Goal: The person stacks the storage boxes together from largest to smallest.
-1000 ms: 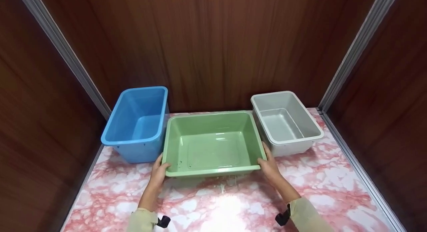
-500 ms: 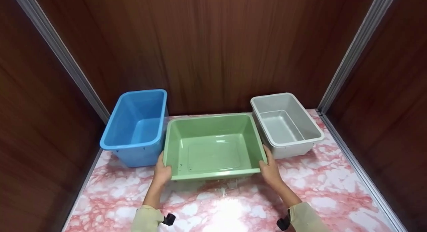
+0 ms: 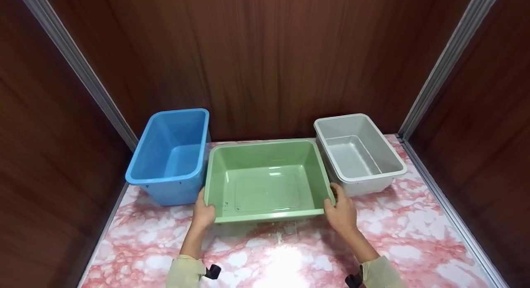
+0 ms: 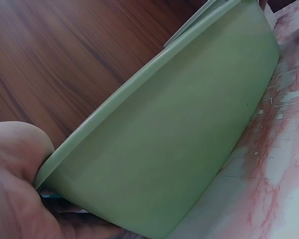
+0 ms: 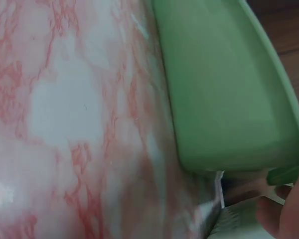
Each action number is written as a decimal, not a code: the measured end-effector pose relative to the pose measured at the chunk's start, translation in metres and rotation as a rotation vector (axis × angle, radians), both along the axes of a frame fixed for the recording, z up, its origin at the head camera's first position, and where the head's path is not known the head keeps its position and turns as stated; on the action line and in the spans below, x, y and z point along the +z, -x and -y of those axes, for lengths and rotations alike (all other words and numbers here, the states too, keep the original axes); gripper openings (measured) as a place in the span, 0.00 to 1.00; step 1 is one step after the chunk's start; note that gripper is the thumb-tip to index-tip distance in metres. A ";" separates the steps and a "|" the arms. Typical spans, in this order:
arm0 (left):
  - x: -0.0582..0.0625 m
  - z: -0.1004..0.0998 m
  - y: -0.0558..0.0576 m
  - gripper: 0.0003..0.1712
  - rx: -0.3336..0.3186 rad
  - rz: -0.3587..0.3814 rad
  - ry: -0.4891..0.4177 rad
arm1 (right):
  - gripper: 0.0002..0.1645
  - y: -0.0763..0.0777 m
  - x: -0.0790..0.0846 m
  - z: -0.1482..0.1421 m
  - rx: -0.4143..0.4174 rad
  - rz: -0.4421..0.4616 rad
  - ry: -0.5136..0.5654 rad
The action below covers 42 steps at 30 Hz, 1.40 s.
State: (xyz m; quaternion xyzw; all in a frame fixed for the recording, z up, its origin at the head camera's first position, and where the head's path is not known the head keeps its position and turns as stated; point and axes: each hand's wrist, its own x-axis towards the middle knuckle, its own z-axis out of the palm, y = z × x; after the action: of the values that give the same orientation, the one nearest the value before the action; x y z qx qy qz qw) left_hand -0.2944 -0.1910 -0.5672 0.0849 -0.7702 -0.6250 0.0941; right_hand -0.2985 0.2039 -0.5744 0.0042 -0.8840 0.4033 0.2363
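A green rectangular plastic basin (image 3: 265, 188) sits between two other bins on the pink and white marbled surface. My left hand (image 3: 204, 213) grips its near left corner; in the left wrist view the thumb (image 4: 20, 142) lies over the rim and the fingers are underneath. At the near right corner, my right hand (image 3: 342, 211) has its thumb on the rim and its fingers bent at the outer side. In the right wrist view only part of this hand (image 5: 294, 209) shows at the edge, beside the basin wall (image 5: 229, 94).
A deeper blue bin (image 3: 165, 182) stands close on the left, and a light grey bin (image 3: 368, 184) close on the right. Brown wood-look panels (image 3: 265, 64) rise behind and at both sides, with metal strips (image 3: 451, 52) at the corners.
The basin stays between the bins, nearly still. My left hand has come round the near corner a little; my right hand has shifted slightly outward, its fingers showing more beside the rim.
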 end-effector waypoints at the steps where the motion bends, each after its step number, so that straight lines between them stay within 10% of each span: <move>1: 0.000 -0.001 0.000 0.43 -0.003 0.000 -0.004 | 0.27 -0.002 0.002 -0.001 0.001 -0.060 -0.020; 9: 0.003 -0.003 -0.004 0.43 -0.023 0.026 -0.087 | 0.20 -0.015 0.038 -0.018 0.091 -0.439 -0.168; 17: 0.000 -0.003 -0.002 0.43 -0.002 0.026 -0.068 | 0.22 0.001 0.068 -0.054 0.012 -0.325 -0.308; 42: 0.002 -0.003 -0.005 0.40 0.000 -0.016 0.002 | 0.13 0.033 0.029 -0.067 0.043 -0.218 -0.451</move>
State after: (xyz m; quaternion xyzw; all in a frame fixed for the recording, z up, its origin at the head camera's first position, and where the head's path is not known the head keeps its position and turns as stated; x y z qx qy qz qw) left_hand -0.2890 -0.1885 -0.5649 0.0799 -0.7700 -0.6250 0.1003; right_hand -0.3313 0.2711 -0.5455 0.1194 -0.9206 0.1978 0.3148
